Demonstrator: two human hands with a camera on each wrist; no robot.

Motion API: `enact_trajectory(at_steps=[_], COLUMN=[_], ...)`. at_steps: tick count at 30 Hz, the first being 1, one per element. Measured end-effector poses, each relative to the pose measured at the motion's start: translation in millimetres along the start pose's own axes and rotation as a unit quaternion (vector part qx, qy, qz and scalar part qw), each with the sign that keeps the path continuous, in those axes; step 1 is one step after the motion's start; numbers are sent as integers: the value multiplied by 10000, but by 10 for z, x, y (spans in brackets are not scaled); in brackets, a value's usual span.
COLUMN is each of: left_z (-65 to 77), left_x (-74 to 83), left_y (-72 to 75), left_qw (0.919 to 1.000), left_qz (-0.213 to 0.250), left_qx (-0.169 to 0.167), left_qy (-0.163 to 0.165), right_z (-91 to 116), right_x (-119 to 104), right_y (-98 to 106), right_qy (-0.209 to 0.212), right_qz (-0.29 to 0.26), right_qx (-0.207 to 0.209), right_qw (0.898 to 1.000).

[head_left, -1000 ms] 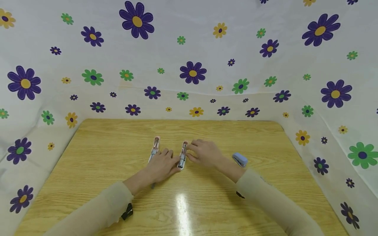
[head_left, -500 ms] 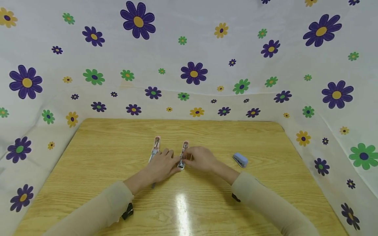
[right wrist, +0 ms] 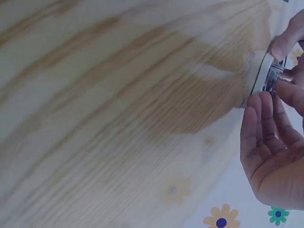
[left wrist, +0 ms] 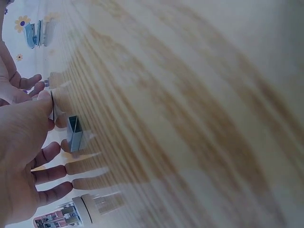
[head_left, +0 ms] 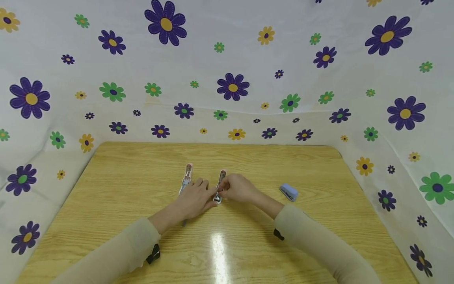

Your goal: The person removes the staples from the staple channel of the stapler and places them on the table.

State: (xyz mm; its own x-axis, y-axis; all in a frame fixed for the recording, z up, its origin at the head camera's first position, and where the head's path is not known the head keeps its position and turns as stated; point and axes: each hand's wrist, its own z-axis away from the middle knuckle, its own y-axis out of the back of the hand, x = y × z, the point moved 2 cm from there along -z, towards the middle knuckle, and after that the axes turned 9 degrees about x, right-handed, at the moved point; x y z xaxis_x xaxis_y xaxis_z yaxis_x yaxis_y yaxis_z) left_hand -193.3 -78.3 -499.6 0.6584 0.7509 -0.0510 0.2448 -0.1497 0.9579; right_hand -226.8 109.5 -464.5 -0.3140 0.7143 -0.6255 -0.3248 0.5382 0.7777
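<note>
In the head view an unfolded stapler (head_left: 222, 176) lies between both hands, its metal magazine exposed. My left hand (head_left: 193, 201) holds its near end between thumb and index finger, the other fingers spread over the table. My right hand (head_left: 239, 188) pinches at the stapler's magazine from the right; the fingertips hide the small part there. The right wrist view shows the stapler's white base (right wrist: 259, 73) with fingers of both hands on it. A second unfolded stapler (head_left: 188, 173) lies left, partly behind my left hand. A grey staple strip (left wrist: 74, 135) lies beneath my left hand.
A small blue stapler (head_left: 289, 192) stands on the wooden table (head_left: 142, 252) to the right of my right hand. White cloth (head_left: 198, 59) with printed flowers walls off the back and sides.
My right hand has moved slightly left and nearer, its thumb and fingers closing in over the middle stapler's magazine. My left hand has stayed in place.
</note>
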Motion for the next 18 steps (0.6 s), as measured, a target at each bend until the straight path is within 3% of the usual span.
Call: enact_trajectory(at_steps=[18], left_z=[-9], left_x=[-9], left_y=[15], left_qw=[9995], left_qz=[137], left_qx=[-250], left_qy=[97], right_z=[13], right_x=[26], right_y=[-6], right_qy=[-651], right_qz=[-1153], right_qx=[-58], right_qw=[9912])
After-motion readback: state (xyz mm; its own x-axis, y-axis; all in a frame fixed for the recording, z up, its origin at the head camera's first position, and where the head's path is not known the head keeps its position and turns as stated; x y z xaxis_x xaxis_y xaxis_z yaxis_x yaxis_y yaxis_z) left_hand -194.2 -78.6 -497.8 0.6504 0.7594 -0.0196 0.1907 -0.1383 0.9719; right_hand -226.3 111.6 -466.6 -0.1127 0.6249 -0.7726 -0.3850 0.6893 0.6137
